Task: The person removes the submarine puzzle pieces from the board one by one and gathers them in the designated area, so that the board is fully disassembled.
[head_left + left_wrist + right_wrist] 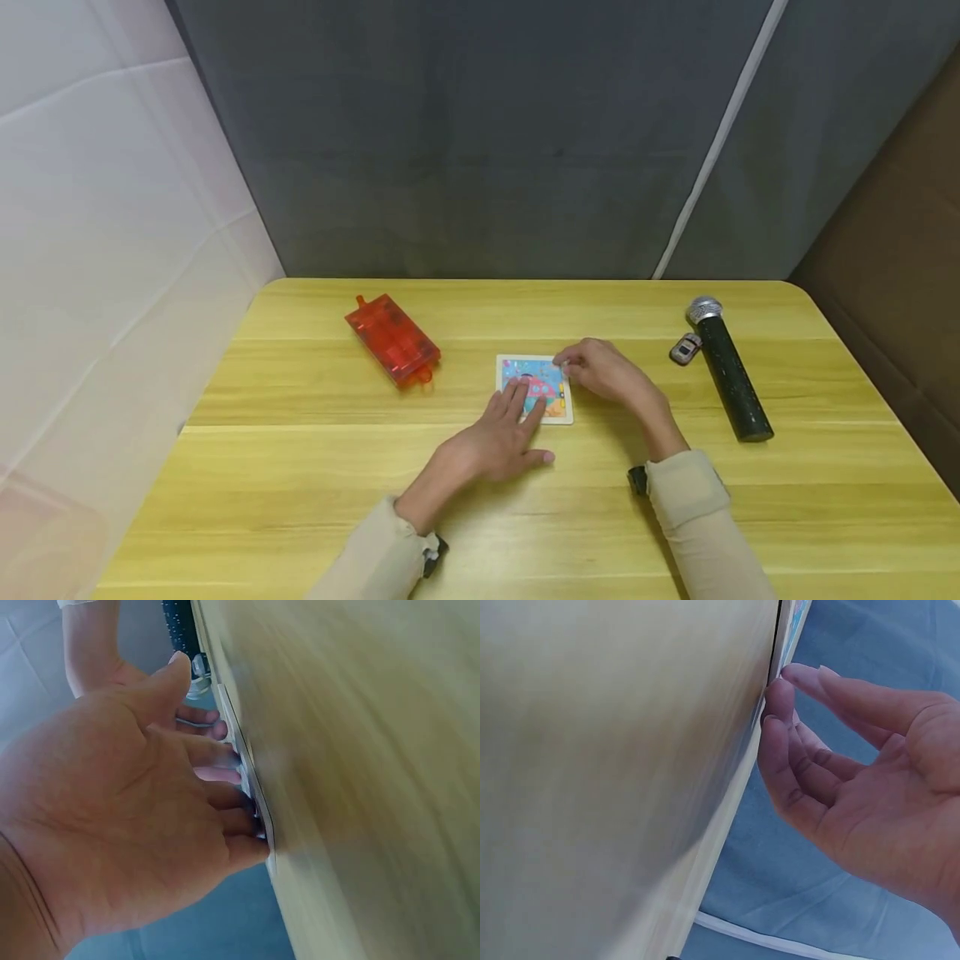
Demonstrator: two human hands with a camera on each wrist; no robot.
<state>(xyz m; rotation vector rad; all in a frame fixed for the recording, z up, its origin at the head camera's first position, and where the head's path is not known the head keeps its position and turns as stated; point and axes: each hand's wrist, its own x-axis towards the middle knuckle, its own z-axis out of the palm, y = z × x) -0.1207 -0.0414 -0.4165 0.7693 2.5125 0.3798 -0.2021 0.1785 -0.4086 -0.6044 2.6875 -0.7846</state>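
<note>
Fingers spread, a left hand (491, 442) rests on a square, white-bordered picture board (553, 390) lying flat midway between the desk's (300, 467) left and right edges, while the right hand (603, 368) pinches the board's edge by its far right corner. An upward pull there against the left hand's pressure could flex the board or twist it askew. Toward the desk's right edge, a black, silver-headed microphone (735, 379) might roll if a beige right sleeve (701, 517) bumped its rounded handle.

Both grips (491, 442) (609, 372) on picture board (552, 390)
</note>
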